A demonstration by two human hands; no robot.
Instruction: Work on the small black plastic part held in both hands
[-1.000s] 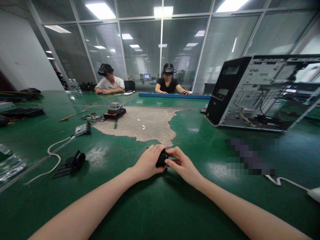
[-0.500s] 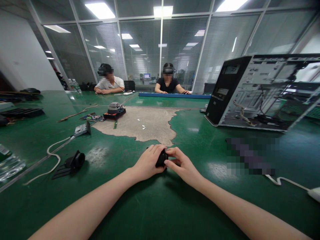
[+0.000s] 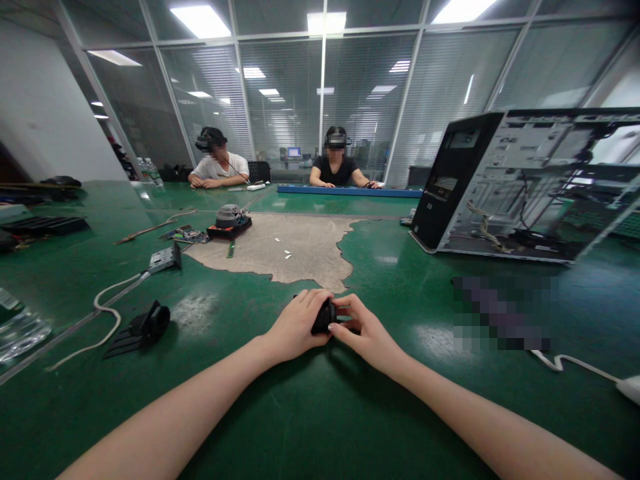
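Near the middle of the green table, my left hand [image 3: 301,323] is wrapped round a small black plastic part [image 3: 324,318], covering most of it. Thumb and fingertips of my right hand [image 3: 364,327] pinch that part's right end. Its exact kind cannot be made out, since both hands hide much of it. Just beyond my hands lies the ragged edge of a bare tan patch [image 3: 305,247] in the table's green covering. To the left sits a black plastic piece [image 3: 145,323] with a round opening and flat slats.
An opened computer case [image 3: 460,187] stands at the right. A heatsink fan [image 3: 231,219] and circuit board [image 3: 186,235] are on the far left. A white cable [image 3: 107,293] runs near a clear bottle [image 3: 23,330]. Two people sit opposite behind a blue bar [image 3: 345,191].
Almost nothing moves. My right fingers shift very slightly at the end of the black part, while my left hand stays round it.
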